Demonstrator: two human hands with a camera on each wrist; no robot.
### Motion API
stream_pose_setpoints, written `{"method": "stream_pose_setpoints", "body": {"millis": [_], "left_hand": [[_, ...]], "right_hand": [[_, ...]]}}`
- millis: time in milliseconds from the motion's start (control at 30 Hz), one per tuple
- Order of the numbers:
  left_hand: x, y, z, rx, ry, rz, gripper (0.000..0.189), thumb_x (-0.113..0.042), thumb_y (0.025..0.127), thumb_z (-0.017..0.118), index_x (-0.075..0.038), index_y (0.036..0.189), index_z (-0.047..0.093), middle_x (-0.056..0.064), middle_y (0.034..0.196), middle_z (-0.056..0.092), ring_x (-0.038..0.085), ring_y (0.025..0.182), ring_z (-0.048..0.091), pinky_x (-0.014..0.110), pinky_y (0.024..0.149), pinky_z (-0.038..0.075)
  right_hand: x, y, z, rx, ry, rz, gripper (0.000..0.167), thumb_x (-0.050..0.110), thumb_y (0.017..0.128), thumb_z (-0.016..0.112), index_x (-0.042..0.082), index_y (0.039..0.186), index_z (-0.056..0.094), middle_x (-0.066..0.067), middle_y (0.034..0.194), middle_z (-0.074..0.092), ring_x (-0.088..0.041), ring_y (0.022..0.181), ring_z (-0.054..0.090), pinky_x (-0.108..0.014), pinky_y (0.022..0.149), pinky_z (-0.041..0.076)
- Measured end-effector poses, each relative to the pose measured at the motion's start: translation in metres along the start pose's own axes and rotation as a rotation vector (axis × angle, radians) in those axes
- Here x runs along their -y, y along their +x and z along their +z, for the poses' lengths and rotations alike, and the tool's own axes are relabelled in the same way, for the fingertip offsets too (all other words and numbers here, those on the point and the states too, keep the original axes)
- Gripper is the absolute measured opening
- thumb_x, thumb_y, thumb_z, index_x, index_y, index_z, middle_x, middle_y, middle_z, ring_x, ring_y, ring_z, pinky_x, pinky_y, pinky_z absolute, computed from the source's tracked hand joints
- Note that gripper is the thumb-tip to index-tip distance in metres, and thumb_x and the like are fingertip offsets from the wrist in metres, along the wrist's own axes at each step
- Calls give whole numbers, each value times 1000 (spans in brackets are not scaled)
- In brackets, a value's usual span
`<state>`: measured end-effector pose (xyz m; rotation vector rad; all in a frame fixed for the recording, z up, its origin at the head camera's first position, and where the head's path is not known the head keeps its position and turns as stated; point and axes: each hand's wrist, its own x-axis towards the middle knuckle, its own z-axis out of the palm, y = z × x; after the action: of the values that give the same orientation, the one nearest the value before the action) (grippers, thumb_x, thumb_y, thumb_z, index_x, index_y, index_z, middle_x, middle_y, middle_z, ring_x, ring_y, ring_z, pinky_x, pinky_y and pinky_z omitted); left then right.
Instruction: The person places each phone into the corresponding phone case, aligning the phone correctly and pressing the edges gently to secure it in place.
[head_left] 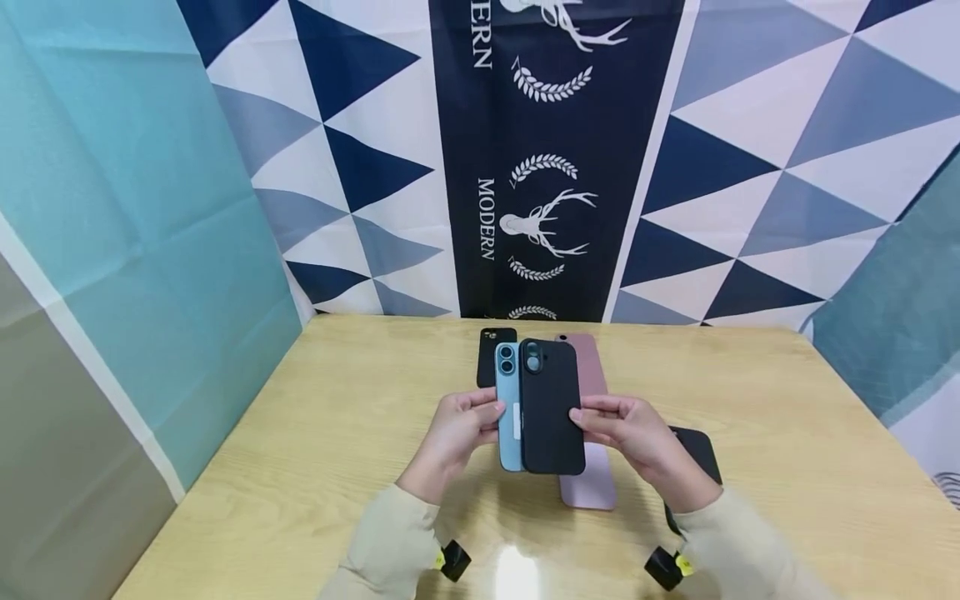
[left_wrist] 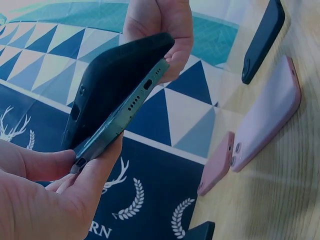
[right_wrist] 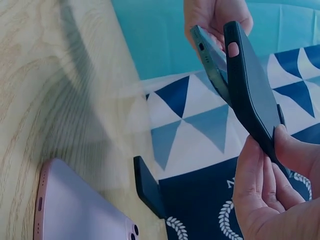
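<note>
Over the middle of the table, my left hand (head_left: 459,429) pinches the left edge of a light blue phone (head_left: 507,446). My right hand (head_left: 630,429) pinches the right edge of a black phone case (head_left: 551,408), with the thumb on its back. In the head view the case covers much of the phone; the phone's two camera lenses and a white label show at its left. From the left wrist view, the phone's (left_wrist: 132,107) port edge lies against the open side of the case (left_wrist: 115,82), tilted to it. Whether any edge sits inside the case I cannot tell.
Below the hands, a lilac phone (head_left: 588,487) and a pink phone or case (head_left: 588,358) lie on the wooden table (head_left: 360,375). A black phone or case (head_left: 489,354) lies behind the left hand. Another black one (head_left: 699,454) is partly under the right forearm. Patterned cloth (head_left: 360,125) hangs behind.
</note>
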<state>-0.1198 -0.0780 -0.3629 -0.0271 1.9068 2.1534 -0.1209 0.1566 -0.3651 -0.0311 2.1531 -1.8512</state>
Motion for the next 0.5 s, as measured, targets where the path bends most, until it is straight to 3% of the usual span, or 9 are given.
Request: {"method": "stream_pose_setpoints", "body": {"millis": [233, 500], "left_hand": [[11, -1, -1, 24, -8, 1, 35, -3, 96, 51, 10, 128, 54, 21, 111, 70, 7, 84, 68, 28, 81, 59], [6, 13, -1, 11, -22, 27, 34, -2, 96, 51, 10, 128, 55, 24, 114, 68, 8, 86, 68, 28, 81, 59]], "right_hand": [[-12, 3, 8, -30, -29, 11, 58, 19, 90, 68, -14, 133, 47, -4, 109, 72, -2, 84, 69, -25, 86, 57], [-5, 18, 6, -51, -56, -43, 57, 16, 89, 68, -12, 133, 47, 5, 96, 73, -1, 79, 69, -20, 81, 57]]}}
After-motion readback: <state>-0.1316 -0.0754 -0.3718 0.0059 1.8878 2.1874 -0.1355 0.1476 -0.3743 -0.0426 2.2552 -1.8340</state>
